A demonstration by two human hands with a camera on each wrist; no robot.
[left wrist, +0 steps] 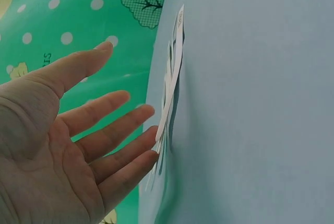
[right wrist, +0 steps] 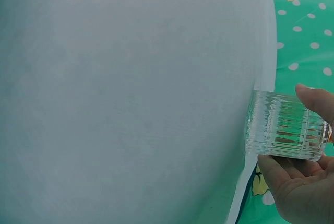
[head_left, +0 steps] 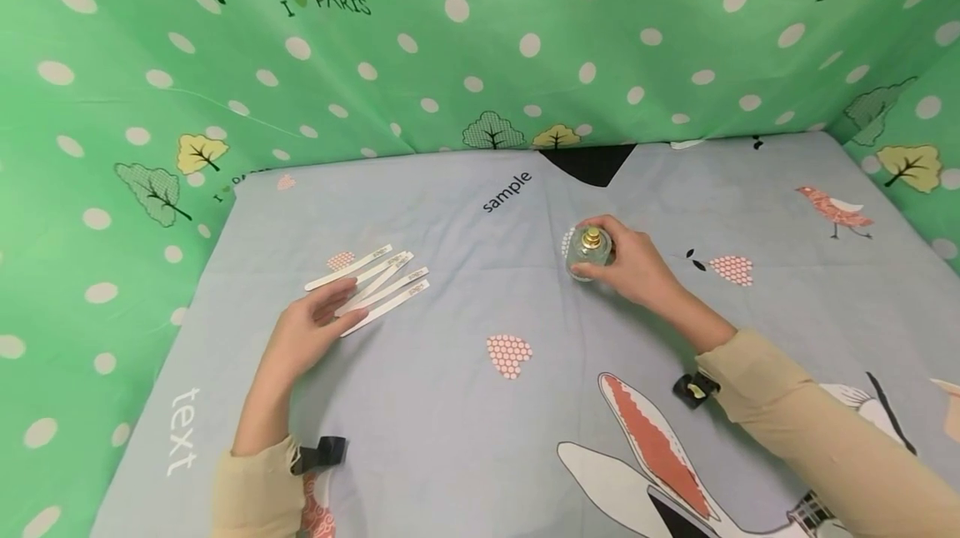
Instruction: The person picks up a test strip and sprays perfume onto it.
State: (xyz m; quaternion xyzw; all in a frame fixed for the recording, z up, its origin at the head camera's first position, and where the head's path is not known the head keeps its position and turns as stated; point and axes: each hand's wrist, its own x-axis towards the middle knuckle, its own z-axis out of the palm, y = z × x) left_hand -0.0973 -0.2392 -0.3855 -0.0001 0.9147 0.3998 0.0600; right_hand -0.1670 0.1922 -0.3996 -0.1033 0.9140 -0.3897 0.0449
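Several white paper strips (head_left: 372,286) lie fanned out on the grey-blue printed cloth (head_left: 465,405), left of centre. My left hand (head_left: 327,309) lies flat beside them, its straight fingertips (left wrist: 148,132) touching the near ends of the strips (left wrist: 173,89). At centre right a small clear ribbed glass bottle (head_left: 587,253) with a gold top stands on the cloth. My right hand (head_left: 619,259) grips it from the right. In the right wrist view the thumb and fingers (right wrist: 292,182) curl round the bottle (right wrist: 284,126).
Green dotted cloth walls (head_left: 465,47) close in the back and both sides. A black patch (head_left: 588,163) shows at the back edge. The cloth carries printed words, hearts, a bird (head_left: 834,208) and a rabbit (head_left: 652,446) near the front.
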